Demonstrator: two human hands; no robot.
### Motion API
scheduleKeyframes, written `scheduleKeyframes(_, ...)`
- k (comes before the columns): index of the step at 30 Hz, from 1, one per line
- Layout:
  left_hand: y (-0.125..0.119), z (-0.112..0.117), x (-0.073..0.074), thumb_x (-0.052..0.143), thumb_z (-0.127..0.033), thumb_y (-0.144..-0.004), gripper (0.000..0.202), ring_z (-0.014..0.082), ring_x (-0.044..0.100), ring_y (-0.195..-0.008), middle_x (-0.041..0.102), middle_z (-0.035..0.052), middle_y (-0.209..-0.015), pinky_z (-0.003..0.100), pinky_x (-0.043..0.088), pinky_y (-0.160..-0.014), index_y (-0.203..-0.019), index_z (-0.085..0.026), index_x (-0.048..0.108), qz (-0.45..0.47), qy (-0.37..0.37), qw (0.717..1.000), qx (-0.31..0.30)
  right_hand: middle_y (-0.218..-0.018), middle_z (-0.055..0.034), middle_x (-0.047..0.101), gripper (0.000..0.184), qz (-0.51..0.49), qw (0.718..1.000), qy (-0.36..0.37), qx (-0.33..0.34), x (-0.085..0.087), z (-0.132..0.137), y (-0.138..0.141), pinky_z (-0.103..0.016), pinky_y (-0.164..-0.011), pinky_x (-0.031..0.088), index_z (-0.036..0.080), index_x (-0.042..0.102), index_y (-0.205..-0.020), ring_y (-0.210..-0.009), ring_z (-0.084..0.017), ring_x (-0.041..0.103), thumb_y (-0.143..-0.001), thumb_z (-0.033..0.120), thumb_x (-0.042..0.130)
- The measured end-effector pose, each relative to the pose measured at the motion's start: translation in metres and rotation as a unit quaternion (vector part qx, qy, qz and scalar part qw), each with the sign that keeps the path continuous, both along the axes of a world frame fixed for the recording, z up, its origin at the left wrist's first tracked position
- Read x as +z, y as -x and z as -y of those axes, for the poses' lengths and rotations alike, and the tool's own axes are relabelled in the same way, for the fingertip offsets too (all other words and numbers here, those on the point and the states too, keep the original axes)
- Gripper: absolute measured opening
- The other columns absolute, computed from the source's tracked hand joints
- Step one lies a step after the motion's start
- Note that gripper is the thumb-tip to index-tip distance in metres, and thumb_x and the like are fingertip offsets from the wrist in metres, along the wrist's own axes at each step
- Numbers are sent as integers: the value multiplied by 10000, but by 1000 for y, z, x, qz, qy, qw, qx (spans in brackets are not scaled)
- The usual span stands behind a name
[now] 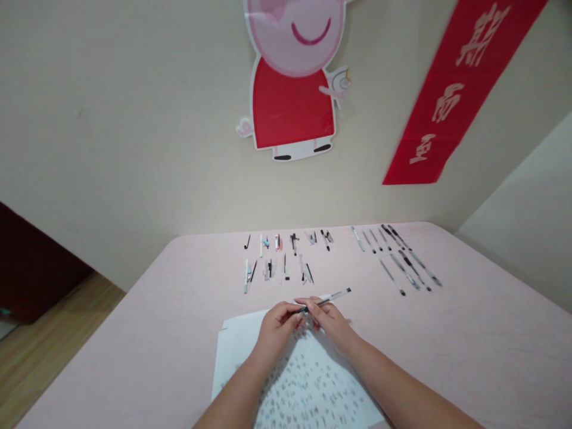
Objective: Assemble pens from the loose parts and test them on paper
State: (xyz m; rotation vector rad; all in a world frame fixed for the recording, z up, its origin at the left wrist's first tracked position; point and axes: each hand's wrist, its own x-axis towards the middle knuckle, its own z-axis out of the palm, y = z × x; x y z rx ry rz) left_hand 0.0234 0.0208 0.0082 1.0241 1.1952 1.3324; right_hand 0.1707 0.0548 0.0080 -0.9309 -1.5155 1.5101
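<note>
Wooden floor (44,351) showed at the far left, past the edge of the pink table (134,357). On the table's far side, left of centre, lay two short rows of loose pen parts (286,256). They looked like caps, refills and barrels, though too small to tell for sure, and each little cluster sat apart from the next.

Nearer, the left hand (277,325) hovered over a sheet of white paper (236,351) covered in rows of handwriting. Its fingers were closed in a pinch on the near end of a black pen (328,297). The pen sat roughly level just above the paper's far edge, its other end pointing right and away. The right hand (330,322) met the left, its fingers curled shut round the barrel just beside the left fingertips.

With both grips crowded at one end, the work seemed best done by steadying the barrel in the right hand and moving the left straight along the pen's axis, so that nothing small sprang loose.

Farther right, a fan of whole pens (402,256) lay well apart from the hands. Nothing stood between the hands and either group. On the wall hung a cartoon pig cutout (292,77) and, to its right, a red banner (451,89).
</note>
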Motion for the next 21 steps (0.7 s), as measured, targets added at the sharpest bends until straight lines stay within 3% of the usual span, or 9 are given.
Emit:
scheduleKeyframes(4, 0, -1, 2, 721, -252, -646, 157, 138, 586, -600, 658, 38, -712, 271, 473, -593, -768, -154, 724, -12, -1, 1000, 7, -518, 35, 425, 459, -34, 998, 41, -45, -1, -3, 1, -230, -466, 253, 170, 721, -918, -486, -91, 347, -743, 582, 621)
scheduleKeyframes(8, 2, -3, 2, 718, -267, -646, 170, 131, 585, -595, 656, 16, -667, 252, 466, -587, -775, -159, 692, 8, 30, 998, 49, -459, 78, 349, 385, -126, 976, 95, -147, 3, -10, -6, -206, -424, 234, 164, 679, -816, -437, -73, 301, -672, 521, 704)
scheduleKeyframes(12, 3, -4, 0, 732, -297, -635, 211, 131, 591, -621, 670, 25, -695, 249, 469, -607, -782, -154, 686, 12, 42, 997, 65, -492, 72, 441, 283, -181, 961, 118, -175, 5, -18, -15, -179, -393, 216, 177, 610, -743, -417, -55, 313, -665, 423, 727)
scheduleKeyframes(17, 3, -4, 0, 737, -331, -642, 293, 119, 584, -616, 658, 21, -726, 244, 464, -598, -874, -164, 675, 38, 45, 996, 71, -524, 50, 529, 244, -200, 958, 110, -172, 3, -26, -21, -169, -405, 292, 178, 610, -756, -432, -59, 398, -688, 390, 711)
scheduleKeyframes(21, 2, -3, 2, 714, -316, -672, 357, 101, 572, -587, 607, -13, -712, 230, 442, -574, -991, -187, 618, 74, 34, 994, 77, -600, 27, 595, 266, -192, 948, 77, -241, 2, -42, -37, -174, -410, 347, 186, 639, -822, -470, -75, 464, -664, 383, 724)
